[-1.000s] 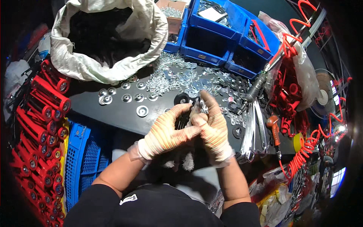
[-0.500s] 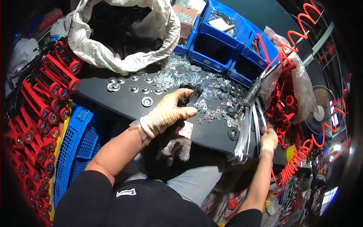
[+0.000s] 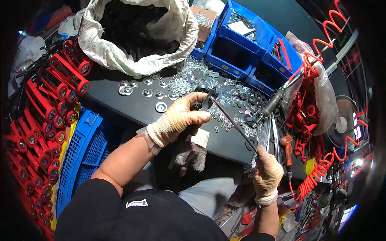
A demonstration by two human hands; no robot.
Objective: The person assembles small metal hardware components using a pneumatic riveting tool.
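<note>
My left hand (image 3: 179, 118), in a pale striped work glove, is closed around a black plastic part (image 3: 208, 101) above the dark workbench. Most of that part is hidden by the fingers. My right hand (image 3: 267, 174), gloved too, grips the near end of a thin metal rod (image 3: 235, 124). The rod slants up to the left, and its far end meets the black part; whether it has entered it I cannot tell. A bundle of thin silvery rods (image 3: 263, 134) lies at the bench's right edge, just beyond my right hand.
Loose nuts (image 3: 185, 82), washers and round metal caps (image 3: 161, 107) cover the bench. Behind are a white sack (image 3: 136, 66) and blue bins (image 3: 227, 66). Red handles (image 3: 36, 140) are stacked left. A pneumatic screwdriver (image 3: 273, 102) with a coiled orange hose and an orange-handled tool (image 3: 287, 148) are right.
My right hand has come left and nearer from the rod bundle, bringing one rod across to the black part. The orange-handled tool now shows. My left hand stays nearly in place.
</note>
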